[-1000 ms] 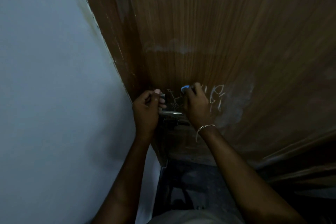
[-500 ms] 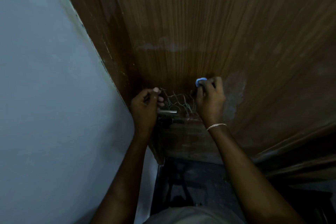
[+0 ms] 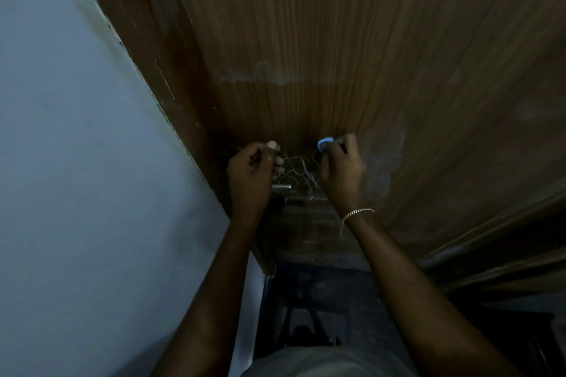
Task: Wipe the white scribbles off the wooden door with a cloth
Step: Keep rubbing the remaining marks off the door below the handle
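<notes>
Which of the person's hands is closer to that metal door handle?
Left. The left hand is closed at the metal door handle; the right hand, holding a blue cloth, is beyond the scribbles.

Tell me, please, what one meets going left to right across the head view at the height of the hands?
Wall → left hand → white scribbles → right hand holding the blue cloth → pale smear → bare wooden door.

brown striped door (image 3: pixel 352 40), white scribbles (image 3: pixel 298 168) (blue cloth (image 3: pixel 324 142))

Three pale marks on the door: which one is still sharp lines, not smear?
The scribbles between the hands: thin crisp white lines. The patch right of the right hand and the upper streak are hazy.
</notes>
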A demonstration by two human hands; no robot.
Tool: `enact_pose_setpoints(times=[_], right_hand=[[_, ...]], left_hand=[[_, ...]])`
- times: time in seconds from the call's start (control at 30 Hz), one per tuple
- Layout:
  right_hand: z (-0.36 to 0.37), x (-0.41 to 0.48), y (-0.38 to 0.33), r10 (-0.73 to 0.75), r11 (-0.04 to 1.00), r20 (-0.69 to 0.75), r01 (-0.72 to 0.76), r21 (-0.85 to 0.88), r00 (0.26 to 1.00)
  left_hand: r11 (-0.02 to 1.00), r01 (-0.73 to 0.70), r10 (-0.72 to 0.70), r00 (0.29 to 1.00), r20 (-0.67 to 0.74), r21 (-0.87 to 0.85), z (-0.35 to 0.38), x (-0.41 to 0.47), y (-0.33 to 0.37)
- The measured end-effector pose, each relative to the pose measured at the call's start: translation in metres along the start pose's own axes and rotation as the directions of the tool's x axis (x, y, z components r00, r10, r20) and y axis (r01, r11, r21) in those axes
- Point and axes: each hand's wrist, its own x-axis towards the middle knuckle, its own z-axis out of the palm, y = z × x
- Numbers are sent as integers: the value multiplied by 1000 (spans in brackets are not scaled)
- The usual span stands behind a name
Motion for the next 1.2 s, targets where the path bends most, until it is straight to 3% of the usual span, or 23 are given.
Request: enact_pose_setpoints(times=[0.07,0.2,0.37,0.47,0.53,0.73,0.9,1.07,1.2], right_hand=[[-10,-6,13,45,999,-14,-45,9,999],[-27,9,16,104,991,-177,-88,97,979],[-27,-5,16,63,997,-23,-62,38,998],[-42,-1,30,164,986,-168,-156,59,972],[-43,12,28,155,987,-252,-138,86,955],[-30,-21,38,104,993,12,-103,-61,995],[-34,-6,42,159,987,-108,-160,2,981],[-15,-30,41,51,995,108,-42,-89,993],[-26,-29,48,178,983,8,-177,-36,984]], left_hand=[[1000,-4,4,1000,0,-7,-1,0,0],[1000,-10,10,1000,-24,1,-4,1,-2],[1000,-22,22,1000,9,10,2,-1,-1],[1000,-31,31,1000,2,-1,2,-1,-1],[1000,-30,30,1000,-2,-2,2,-1,-1],[1000,-23,24,1000,13,-6,8,-3,-1],[1000,-16,16,1000,-7,1,2,-1,-2],[1000,-20,20,1000,-11,0,-1,-3,0],[1000,-1,2,999,-45,22,-13,-4,-3]])
